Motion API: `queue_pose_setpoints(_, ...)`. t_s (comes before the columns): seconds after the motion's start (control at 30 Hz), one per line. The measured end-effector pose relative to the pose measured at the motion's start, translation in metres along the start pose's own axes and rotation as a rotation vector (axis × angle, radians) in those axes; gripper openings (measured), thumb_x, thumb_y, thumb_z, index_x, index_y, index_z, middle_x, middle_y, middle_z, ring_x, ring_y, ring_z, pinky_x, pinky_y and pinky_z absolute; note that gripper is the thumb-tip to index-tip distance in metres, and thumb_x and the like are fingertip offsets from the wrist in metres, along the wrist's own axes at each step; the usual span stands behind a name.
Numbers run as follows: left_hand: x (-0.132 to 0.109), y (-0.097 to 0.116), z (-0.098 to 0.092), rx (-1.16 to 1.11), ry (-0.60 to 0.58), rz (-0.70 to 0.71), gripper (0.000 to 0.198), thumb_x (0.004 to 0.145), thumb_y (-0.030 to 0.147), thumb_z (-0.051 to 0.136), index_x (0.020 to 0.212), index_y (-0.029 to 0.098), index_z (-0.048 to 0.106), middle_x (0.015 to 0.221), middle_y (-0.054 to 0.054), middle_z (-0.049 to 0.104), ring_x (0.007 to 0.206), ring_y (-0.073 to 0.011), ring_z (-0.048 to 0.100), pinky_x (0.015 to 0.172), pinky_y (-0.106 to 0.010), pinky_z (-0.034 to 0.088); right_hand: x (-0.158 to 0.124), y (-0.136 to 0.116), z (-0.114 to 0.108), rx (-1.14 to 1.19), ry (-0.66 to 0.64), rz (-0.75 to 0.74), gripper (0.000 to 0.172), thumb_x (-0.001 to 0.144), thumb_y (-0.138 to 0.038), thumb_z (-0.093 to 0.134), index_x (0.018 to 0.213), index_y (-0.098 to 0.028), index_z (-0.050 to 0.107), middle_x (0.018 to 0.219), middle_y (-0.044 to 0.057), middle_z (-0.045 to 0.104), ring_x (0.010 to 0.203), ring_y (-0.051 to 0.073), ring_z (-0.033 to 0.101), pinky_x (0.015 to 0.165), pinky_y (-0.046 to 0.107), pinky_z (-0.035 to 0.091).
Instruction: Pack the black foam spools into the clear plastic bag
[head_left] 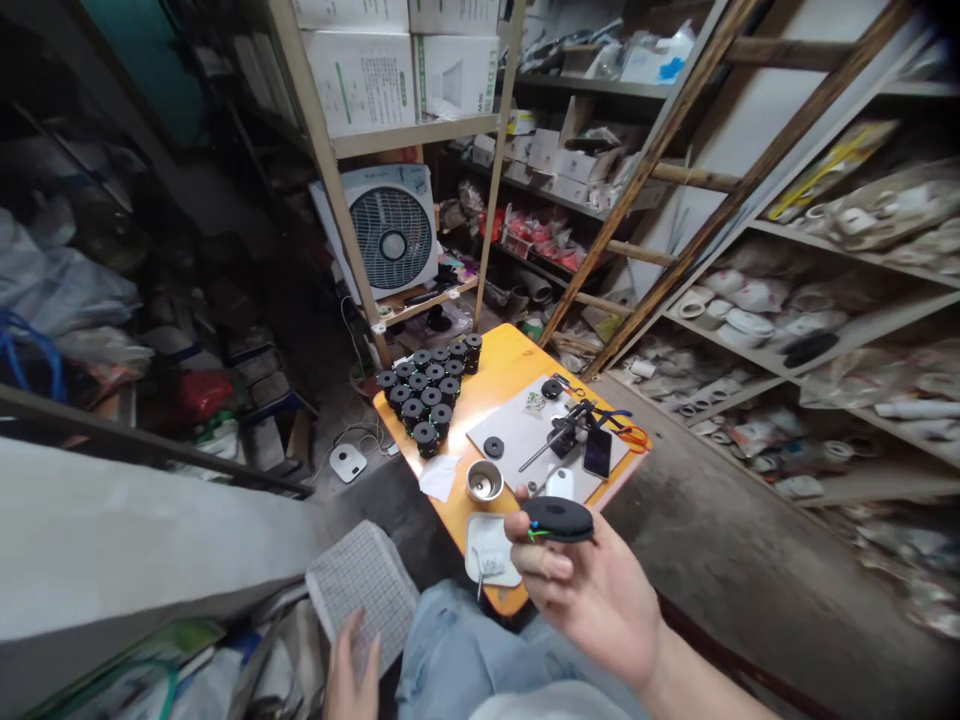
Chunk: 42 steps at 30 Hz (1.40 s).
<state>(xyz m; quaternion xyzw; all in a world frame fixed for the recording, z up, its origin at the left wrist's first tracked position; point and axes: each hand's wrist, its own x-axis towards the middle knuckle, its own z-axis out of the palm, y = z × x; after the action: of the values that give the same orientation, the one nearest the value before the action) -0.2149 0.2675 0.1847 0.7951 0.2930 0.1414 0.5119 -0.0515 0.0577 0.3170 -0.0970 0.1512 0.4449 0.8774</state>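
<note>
My right hand is raised over my lap, its fingers closed round a flat black disc-shaped part with short green and blue wires at its left edge. My left hand lies low at the bottom of the view, fingers flat against a grey gridded pad beside my knee. Ahead stands a small orange table. On it are several stacked black round parts, a grey mat, a metal cup and a phone.
A white box fan sits behind the table on a low shelf. Metal shelving with cartons rises at the back, and shelves of white fittings line the right. A wooden ladder leans on them. Bags and clutter fill the left.
</note>
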Motion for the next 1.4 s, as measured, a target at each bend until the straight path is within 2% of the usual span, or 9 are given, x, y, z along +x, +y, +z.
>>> queue_pose_setpoints(0.17, 0.043, 0.122, 0.026, -0.158, -0.42, 0.655, 0.07, 0.073, 0.031, 0.076, 0.136, 0.026, 0.045, 0.135, -0.011, 0.054, 0.131, -0.031, 0.043, 0.11, -0.052, 0.037, -0.001, 0.016, -0.014, -0.077, -0.042, 0.141, 0.03, 0.089, -0.034, 0.05, 0.105, -0.011, 0.062, 0.083, 0.003, 0.067, 0.034, -0.002, 0.022, 0.033, 0.014, 0.011)
queue_pose_setpoints(0.3, 0.041, 0.173, 0.04, -0.37, -0.514, 0.694, 0.032, 0.079, 0.007, 0.062, 0.107, 0.023, 0.061, 0.104, -0.006, 0.068, 0.107, -0.0209, 0.06, 0.095, -0.037, 0.049, -0.005, 0.024, -0.028, -0.259, 0.048, 0.21, 0.032, 0.082, -0.043, 0.062, 0.088, -0.011, 0.064, 0.058, -0.004, 0.06, 0.028, -0.002, 0.013, 0.03, 0.015, 0.01)
queue_pose_setpoints(0.37, 0.038, 0.172, 0.044, -0.45, -0.465, 0.659, 0.025, 0.082, 0.006, 0.06, 0.101, 0.022, 0.063, 0.097, -0.005, 0.069, 0.096, -0.018, 0.064, 0.093, -0.036, 0.05, -0.011, 0.023, -0.032, -0.479, 0.156, 0.141, 0.031, 0.08, -0.043, 0.067, 0.089, -0.013, 0.064, 0.049, -0.008, 0.051, 0.029, 0.0, 0.019, 0.031, 0.015, 0.013)
queue_pose_setpoints(0.47, 0.038, 0.165, 0.045, -0.412, -0.445, 0.6, 0.024, 0.085, 0.008, 0.061, 0.103, 0.022, 0.065, 0.097, -0.006, 0.068, 0.096, -0.0182, 0.064, 0.094, -0.036, 0.049, -0.025, 0.013, -0.023, -0.899, 0.323, -0.316, 0.024, 0.085, -0.037, 0.066, 0.1, -0.019, 0.065, 0.063, -0.003, 0.06, 0.047, 0.005, 0.047, 0.046, 0.014, 0.038)
queue_pose_setpoints(0.6, 0.039, 0.167, 0.048, -0.437, -0.531, 0.514, 0.017, 0.086, 0.012, 0.063, 0.1, 0.021, 0.066, 0.097, -0.007, 0.066, 0.096, -0.0194, 0.063, 0.084, -0.032, 0.051, -0.043, -0.006, 0.01, -1.479, 0.241, -0.781, 0.014, 0.086, -0.028, 0.066, 0.098, -0.024, 0.072, 0.101, 0.006, 0.067, 0.095, 0.016, 0.062, 0.083, 0.024, 0.05)
queue_pose_setpoints(0.7, 0.035, 0.174, 0.052, -0.575, -0.572, 0.443, 0.012, 0.085, 0.014, 0.064, 0.095, 0.021, 0.063, 0.092, -0.004, 0.065, 0.089, -0.0169, 0.063, 0.079, -0.029, 0.051, -0.045, -0.013, 0.029, -1.649, 0.093, -0.8, 0.011, 0.086, -0.024, 0.066, 0.093, -0.025, 0.075, 0.092, 0.006, 0.069, 0.088, 0.016, 0.065, 0.078, 0.026, 0.052)
queue_pose_setpoints(0.9, 0.028, 0.177, 0.059, -0.715, -0.554, 0.399, 0.014, 0.084, 0.015, 0.067, 0.094, 0.02, 0.059, 0.087, -0.003, 0.062, 0.084, -0.0143, 0.06, 0.074, -0.024, 0.049, -0.039, -0.017, 0.035, -1.603, 0.074, -0.689, 0.009, 0.086, -0.026, 0.067, 0.087, -0.022, 0.075, 0.084, 0.005, 0.072, 0.078, 0.015, 0.068, 0.07, 0.024, 0.053)
queue_pose_setpoints(1.13, 0.016, 0.185, 0.064, -0.669, -0.487, 0.437, 0.013, 0.087, 0.016, 0.063, 0.097, 0.023, 0.056, 0.086, -0.001, 0.058, 0.083, -0.0142, 0.057, 0.074, -0.026, 0.046, -0.042, -0.008, 0.027, -1.699, 0.054, -1.129, 0.009, 0.089, -0.017, 0.059, 0.084, -0.02, 0.066, 0.079, 0.004, 0.066, 0.074, 0.015, 0.063, 0.066, 0.024, 0.05)
queue_pose_setpoints(1.4, 0.006, 0.204, 0.056, -0.576, -0.443, 0.48, 0.015, 0.082, 0.02, 0.071, 0.096, 0.026, 0.066, 0.077, 0.001, 0.058, 0.071, -0.0127, 0.055, 0.067, -0.024, 0.043, -0.049, -0.003, 0.017, -1.72, 0.025, -1.207, 0.013, 0.097, -0.028, 0.047, 0.089, -0.023, 0.057, 0.081, 0.004, 0.057, 0.077, 0.016, 0.057, 0.07, 0.027, 0.048)
